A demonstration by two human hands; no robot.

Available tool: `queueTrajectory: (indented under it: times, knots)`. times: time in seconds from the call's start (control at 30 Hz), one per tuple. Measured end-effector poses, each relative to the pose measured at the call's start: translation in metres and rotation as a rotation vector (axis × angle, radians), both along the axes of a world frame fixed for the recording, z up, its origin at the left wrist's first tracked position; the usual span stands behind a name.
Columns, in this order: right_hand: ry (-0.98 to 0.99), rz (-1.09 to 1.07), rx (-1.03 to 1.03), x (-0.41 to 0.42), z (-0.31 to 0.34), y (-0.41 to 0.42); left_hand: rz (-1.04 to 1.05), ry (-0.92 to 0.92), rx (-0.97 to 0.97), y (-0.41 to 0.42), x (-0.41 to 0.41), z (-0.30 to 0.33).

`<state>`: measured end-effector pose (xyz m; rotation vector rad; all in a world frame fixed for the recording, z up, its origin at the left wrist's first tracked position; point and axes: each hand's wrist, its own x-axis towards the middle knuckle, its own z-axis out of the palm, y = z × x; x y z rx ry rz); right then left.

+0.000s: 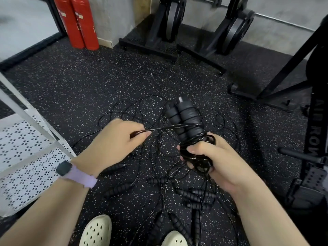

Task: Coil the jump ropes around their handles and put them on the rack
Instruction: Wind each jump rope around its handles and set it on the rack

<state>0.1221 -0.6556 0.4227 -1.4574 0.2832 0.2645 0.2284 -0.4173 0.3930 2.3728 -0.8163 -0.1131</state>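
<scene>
Right hand (211, 157) wrapped tight around the bottom of a pair of black foam handles (184, 119), held side by side and pointing up and away. Thin black rope (193, 139) already looped several times around their lower half, right above the fingers (193, 150). Left hand (113, 139) off to the side, pinching the free stretch of that rope between thumb and fingers, pulled fairly taut across to the handles. Purple-strapped watch (71, 172) on that wrist. Down on the speckled rubber floor (71, 82): tangled pile of more jump ropes (177, 192) between the hands and two pale perforated clogs (97, 231). White perforated rack (23, 148) at the left edge. Two red cylinders (76, 22) standing back by the wall.
</scene>
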Motion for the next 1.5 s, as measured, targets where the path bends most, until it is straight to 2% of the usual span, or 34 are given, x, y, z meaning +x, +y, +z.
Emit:
queueTrajectory:
  times: [0.07,0.13,0.2,0.27,0.33,0.37,0.47,0.53,0.6,0.7,0.8,0.87,0.93,1.0,1.03,1.07,1.13,1.17,1.2,1.27,1.33,1.43,1.5]
  knots:
    - [-0.048,0.081,0.273,-0.003,0.003,0.003,0.029,0.373,-0.166,0.000,-0.002,0.008]
    - [-0.080,0.126,0.518,-0.004,0.003,0.008,-0.072,0.640,-0.278,0.000,-0.004,0.013]
    - [-0.117,0.176,0.664,-0.004,0.003,0.015,-0.208,0.867,-0.476,-0.001,-0.006,0.012]
    - [-0.149,0.221,0.753,-0.003,0.004,0.021,-0.284,1.005,-0.667,-0.002,-0.007,0.009]
    - [-0.156,0.246,0.836,-0.003,0.006,0.026,-0.328,1.015,-0.734,-0.002,-0.008,0.007]
    - [-0.154,0.248,0.866,-0.002,0.006,0.027,-0.321,0.963,-0.694,-0.001,-0.008,0.007]
    - [-0.126,0.193,0.846,-0.001,0.005,0.025,-0.192,0.703,-0.413,0.002,-0.005,0.008]
    - [-0.109,0.153,0.827,0.000,0.004,0.025,-0.126,0.624,-0.346,0.002,-0.004,0.010]
    - [-0.107,0.150,0.853,0.000,0.003,0.027,-0.166,0.737,-0.408,0.005,-0.004,0.012]
    - [-0.114,0.220,0.950,-0.001,0.006,0.032,-0.409,1.147,-0.612,0.013,-0.001,0.007]
    - [-0.094,0.390,0.981,-0.006,0.008,0.037,-0.538,1.368,-0.779,0.018,0.003,0.000]
    - [-0.061,0.532,0.900,-0.009,0.007,0.039,-0.606,1.436,-0.808,0.023,0.006,-0.005]
    - [0.009,0.654,0.792,-0.013,0.008,0.037,-0.633,1.437,-0.715,0.025,0.007,-0.009]
    - [0.131,0.762,0.644,-0.014,0.011,0.030,-0.554,1.313,-0.408,0.025,0.008,-0.011]
    - [0.214,0.814,0.495,-0.012,0.015,0.028,-0.548,1.221,-0.226,0.023,0.007,-0.011]
    - [0.308,0.872,0.283,-0.010,0.019,0.029,-0.550,1.144,-0.063,0.020,0.005,-0.010]
    - [0.449,1.044,-0.357,-0.006,0.020,0.037,-0.463,1.046,0.195,0.011,-0.007,-0.007]
    - [0.470,1.117,-0.650,-0.005,0.018,0.044,-0.388,1.008,0.266,0.006,-0.013,-0.006]
    - [0.472,1.142,-0.838,-0.004,0.014,0.053,-0.325,0.962,0.306,0.000,-0.018,-0.006]
    - [0.440,1.036,-0.920,-0.003,0.003,0.064,-0.217,0.840,0.317,-0.011,-0.026,-0.010]
    - [0.420,0.787,-0.934,0.001,-0.006,0.058,-0.091,0.701,0.213,-0.022,-0.029,-0.010]
    - [0.332,0.434,-0.864,0.005,-0.007,0.040,0.024,0.512,-0.017,-0.032,-0.034,-0.001]
    - [0.224,0.329,-0.788,0.003,-0.005,0.038,0.032,0.365,-0.074,-0.035,-0.039,0.004]
